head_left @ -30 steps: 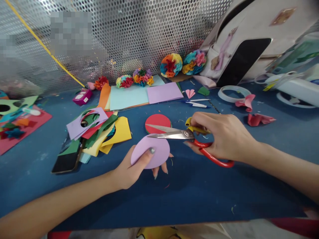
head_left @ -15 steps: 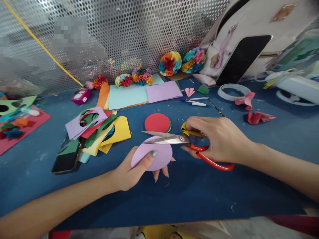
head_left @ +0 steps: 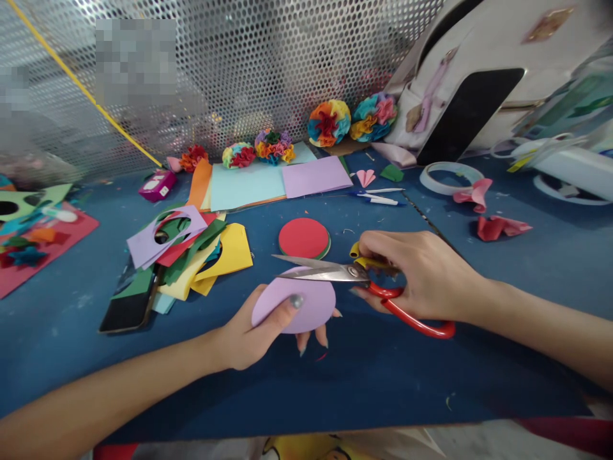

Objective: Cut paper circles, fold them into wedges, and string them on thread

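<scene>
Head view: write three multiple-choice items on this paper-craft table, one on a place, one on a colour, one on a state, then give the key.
1. Where is the lilac paper disc?
A) On the red paper disc
B) In the left hand
C) Inside the white bag

2. What colours are the handles of the scissors?
A) Both black
B) Both blue
C) One red, one yellow

3. In the right hand, the blades are:
A) Parted
B) Shut together
C) Lying on the blue work surface

Key:
1. B: the left hand's fingers grip the disc above the table.
2. C: a red loop and a yellow loop show at the right hand.
3. A: a narrow gap shows between the blade tips.
</scene>
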Motion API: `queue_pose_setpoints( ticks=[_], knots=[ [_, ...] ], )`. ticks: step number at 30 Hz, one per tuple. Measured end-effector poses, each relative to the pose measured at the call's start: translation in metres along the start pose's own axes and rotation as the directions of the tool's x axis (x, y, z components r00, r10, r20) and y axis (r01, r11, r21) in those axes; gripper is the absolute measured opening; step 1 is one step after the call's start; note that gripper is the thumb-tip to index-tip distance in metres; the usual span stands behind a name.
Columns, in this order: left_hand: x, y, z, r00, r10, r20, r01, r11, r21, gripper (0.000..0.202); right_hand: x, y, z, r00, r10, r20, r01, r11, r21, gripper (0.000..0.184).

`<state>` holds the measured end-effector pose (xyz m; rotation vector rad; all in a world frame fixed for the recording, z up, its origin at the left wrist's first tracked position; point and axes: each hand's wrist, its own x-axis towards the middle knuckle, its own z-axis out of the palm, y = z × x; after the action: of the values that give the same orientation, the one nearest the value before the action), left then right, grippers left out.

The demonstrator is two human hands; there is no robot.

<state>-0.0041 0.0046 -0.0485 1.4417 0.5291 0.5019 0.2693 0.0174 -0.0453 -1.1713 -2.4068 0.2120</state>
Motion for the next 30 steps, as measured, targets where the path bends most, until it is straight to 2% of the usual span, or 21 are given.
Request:
queue_pose_setpoints(
  ticks=[16, 23, 30],
  knots=[
    [-0.0012, -0.0032, -0.0014, 1.000, 0.014, 0.016, -0.014, 1.000, -0.005, 0.056, -0.0008, -0.0023, 0.0008, 0.999, -0.010, 0.034, 0.008, 0.999, 0.050, 0.027],
    [-0.0017, -0.0018, -0.0020, 1.000, -0.006, 0.015, 0.006, 1.000, -0.005, 0.066, -0.0008, -0.0024, -0.0001, 0.999, -0.006, 0.031, 0.004, 0.999, 0.051, 0.028],
    [-0.0039, -0.0063, -0.0031, 1.000, -0.012, 0.028, 0.013, 1.000, -0.013, 0.057, 0.0000, -0.0008, -0.0034, 0.999, -0.025, 0.027, 0.024, 0.999, 0.030, 0.028]
  ],
)
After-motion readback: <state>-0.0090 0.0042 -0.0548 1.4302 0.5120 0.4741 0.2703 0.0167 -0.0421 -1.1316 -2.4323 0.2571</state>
